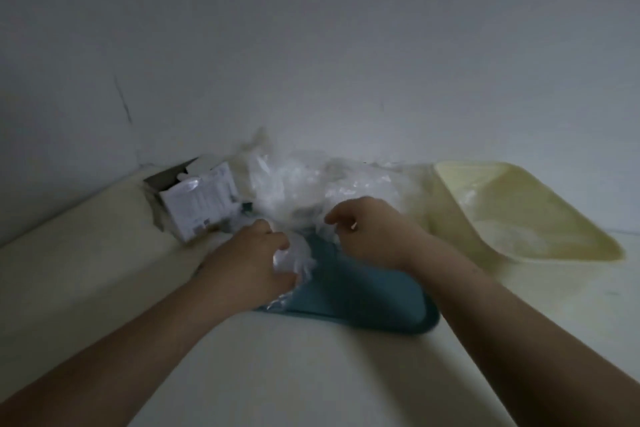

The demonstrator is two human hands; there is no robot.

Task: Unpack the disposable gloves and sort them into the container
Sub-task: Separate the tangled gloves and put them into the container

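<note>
A heap of clear plastic disposable gloves lies across the far end of a teal tray in the middle of the table. My left hand grips a crumpled bunch of gloves at the tray's left side. My right hand reaches into the heap with curled fingers, pinching the plastic. An opened white glove box stands to the left of the heap. A pale yellow container stands at the right, with some clear plastic in it.
The pale table meets a grey wall just behind the box and the heap. The yellow container sits close to the tray's right side.
</note>
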